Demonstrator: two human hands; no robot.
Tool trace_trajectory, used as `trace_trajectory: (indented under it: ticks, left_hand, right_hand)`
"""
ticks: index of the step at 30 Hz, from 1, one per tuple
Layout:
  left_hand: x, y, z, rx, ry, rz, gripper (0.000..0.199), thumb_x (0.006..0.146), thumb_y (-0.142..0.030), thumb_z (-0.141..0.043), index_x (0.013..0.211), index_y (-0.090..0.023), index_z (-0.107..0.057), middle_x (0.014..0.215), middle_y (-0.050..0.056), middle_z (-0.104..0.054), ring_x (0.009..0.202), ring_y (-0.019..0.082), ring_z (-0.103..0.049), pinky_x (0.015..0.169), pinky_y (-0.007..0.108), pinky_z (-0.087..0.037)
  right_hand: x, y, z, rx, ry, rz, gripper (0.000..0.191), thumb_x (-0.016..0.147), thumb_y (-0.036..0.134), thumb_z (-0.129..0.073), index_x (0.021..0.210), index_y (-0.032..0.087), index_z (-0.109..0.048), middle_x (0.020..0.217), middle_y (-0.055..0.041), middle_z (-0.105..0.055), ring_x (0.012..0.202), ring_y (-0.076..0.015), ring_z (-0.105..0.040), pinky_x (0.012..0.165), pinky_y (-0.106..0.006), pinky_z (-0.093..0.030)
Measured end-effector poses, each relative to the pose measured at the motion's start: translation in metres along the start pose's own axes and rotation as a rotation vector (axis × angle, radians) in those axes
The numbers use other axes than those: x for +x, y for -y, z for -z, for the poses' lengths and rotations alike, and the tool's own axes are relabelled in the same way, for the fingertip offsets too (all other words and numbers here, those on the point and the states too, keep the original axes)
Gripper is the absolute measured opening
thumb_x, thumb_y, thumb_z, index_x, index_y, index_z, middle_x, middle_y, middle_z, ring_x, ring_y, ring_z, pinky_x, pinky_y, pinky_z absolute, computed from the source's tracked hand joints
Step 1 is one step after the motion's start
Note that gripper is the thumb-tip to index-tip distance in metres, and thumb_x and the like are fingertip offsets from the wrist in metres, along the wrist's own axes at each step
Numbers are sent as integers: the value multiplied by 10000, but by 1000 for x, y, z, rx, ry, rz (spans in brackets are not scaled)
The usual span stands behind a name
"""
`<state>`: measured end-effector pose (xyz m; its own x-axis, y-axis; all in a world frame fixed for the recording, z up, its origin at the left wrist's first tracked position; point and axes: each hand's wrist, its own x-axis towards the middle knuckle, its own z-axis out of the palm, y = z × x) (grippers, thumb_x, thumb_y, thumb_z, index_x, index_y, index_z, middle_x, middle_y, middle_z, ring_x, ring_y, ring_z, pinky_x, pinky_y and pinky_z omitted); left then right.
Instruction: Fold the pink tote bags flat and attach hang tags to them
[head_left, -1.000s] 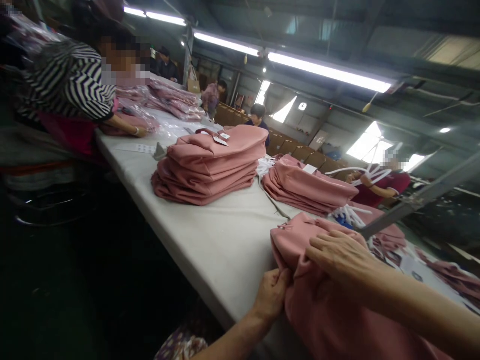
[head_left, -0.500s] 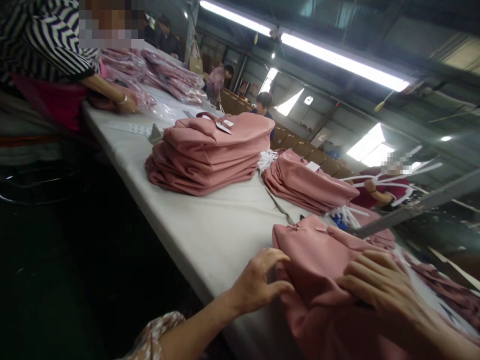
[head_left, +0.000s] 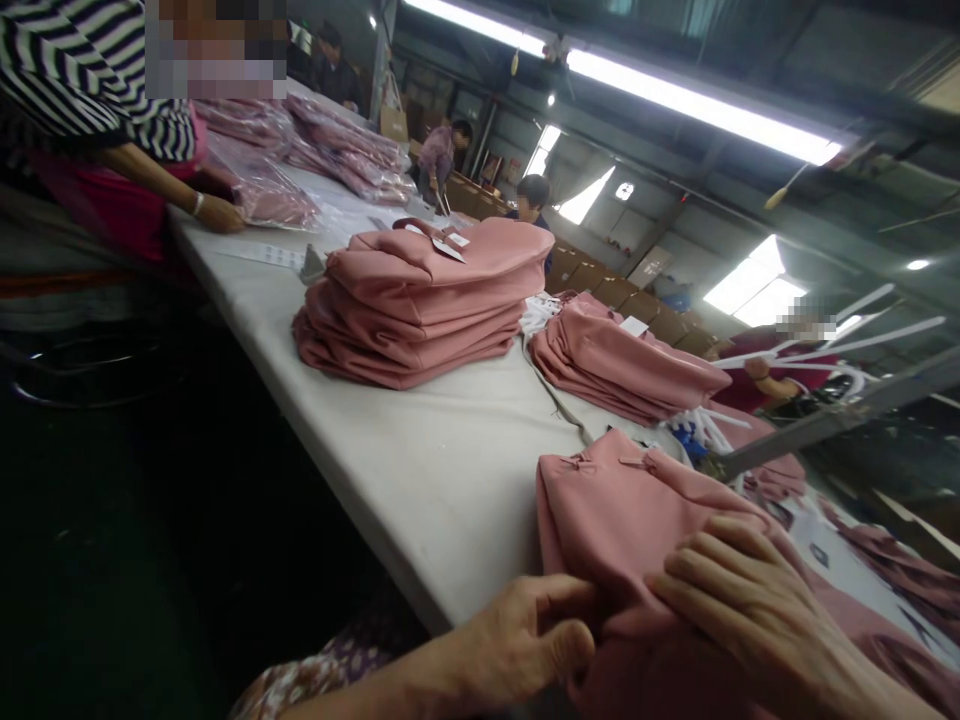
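A pink garment [head_left: 637, 510] with smooth, thick-looking fabric lies folded on the near right of the table, two small slit-like details near its upper edge. My left hand [head_left: 525, 635] grips its left side between thumb and fingers; the fingertips are tucked into a fold and partly hidden. On top of the same garment rests my right hand [head_left: 739, 600], its fingers bent and closed on a ridge of cloth. Beyond my hands stands a tall stack of folded pink garments [head_left: 420, 310] with white tags on top.
Behind to the right is a second stack of pink garments [head_left: 622, 360] with white cords. A grey metal bar [head_left: 840, 415] slants across the right side. At the far left, a person in a striped top [head_left: 82, 90] handles plastic-wrapped garments [head_left: 274, 190]. The white table's front edge [head_left: 322, 480] runs diagonally.
My left hand has moved down along the garment's side and its fingers have gone into a fold. My right hand has shifted slightly down and left. The striped-top person's hand has drawn back left.
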<state>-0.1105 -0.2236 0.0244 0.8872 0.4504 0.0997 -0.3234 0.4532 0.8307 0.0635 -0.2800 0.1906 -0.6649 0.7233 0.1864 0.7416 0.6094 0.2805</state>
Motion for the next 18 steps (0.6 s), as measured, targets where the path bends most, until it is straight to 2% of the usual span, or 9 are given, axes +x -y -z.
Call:
trace_trajectory:
  ticks: [1, 3, 5, 6, 7, 9, 11, 14, 18]
  left_hand:
    - [-1, 10, -1, -104, -73, 79, 707, 723, -783, -532, 985, -132, -615, 740, 40, -604, 604, 128, -548, 529, 231, -379]
    - [-2, 31, 3, -214, -403, 183, 683, 660, -818, -555, 835, -158, -554, 640, -10, -539, 483, 80, -443, 437, 210, -265]
    - [0, 48, 13, -259, -718, 201, 662, 614, -813, -598, 789, -183, -491, 643, -38, -500, 490, 68, -414, 435, 198, -249]
    - [1, 52, 19, -248, -800, 181, 659, 596, -793, -633, 799, -182, -493, 667, -38, -503, 524, 71, -434, 457, 193, -275]
    - [3, 54, 25, -228, -821, 157, 658, 597, -778, -645, 818, -172, -512, 702, -23, -522, 567, 79, -460, 483, 194, -300]
    - [7, 50, 34, -190, -760, 115, 661, 634, -768, -619, 870, -153, -557, 785, 19, -567, 634, 98, -498, 518, 205, -328]
    - [17, 40, 43, -163, -700, 75, 675, 674, -786, -549, 890, -147, -572, 799, 37, -579, 646, 115, -514, 534, 224, -349]
    - [38, 24, 57, -124, -669, 45, 690, 700, -799, -493, 932, -154, -571, 801, 29, -571, 660, 127, -518, 565, 244, -373]
    - [56, 21, 74, 7, -562, 32, 626, 647, -734, -636, 826, -134, -624, 754, 18, -566, 644, 121, -475, 551, 247, -328]
  right_hand:
    - [2, 4, -2, 3, -1, 5, 336, 1006, 241, -364, 768, 211, -599, 632, 17, -533, 626, -141, -456, 746, -325, -354]
    - [4, 12, -6, 12, -21, 21, 383, 1013, 203, -302, 762, 216, -591, 629, 21, -531, 607, -141, -443, 741, -312, -364]
    - [3, 20, -11, 6, -47, 29, 425, 1017, 194, -240, 794, 225, -600, 641, 18, -542, 608, -149, -445, 742, -307, -380]
    - [3, 23, -13, -6, -63, 30, 432, 1015, 196, -224, 820, 232, -608, 652, 14, -550, 619, -156, -455, 751, -308, -391]
    - [2, 26, -16, -24, -73, 34, 424, 1012, 200, -225, 854, 239, -617, 669, 10, -562, 642, -164, -473, 766, -313, -401]
    - [2, 30, -19, -73, -61, 45, 363, 999, 217, -272, 931, 250, -627, 726, -2, -594, 720, -184, -518, 799, -325, -420]
    - [5, 31, -21, -114, -25, 68, 291, 983, 237, -335, 996, 256, -624, 784, -10, -619, 792, -199, -545, 816, -332, -434]
    - [13, 33, -21, -140, 5, 98, 266, 979, 256, -355, 1033, 255, -616, 824, -12, -634, 827, -201, -558, 824, -332, -444]
    - [15, 39, -26, -142, 10, 132, 289, 990, 239, -328, 1023, 251, -615, 811, 2, -636, 809, -188, -557, 820, -322, -438]
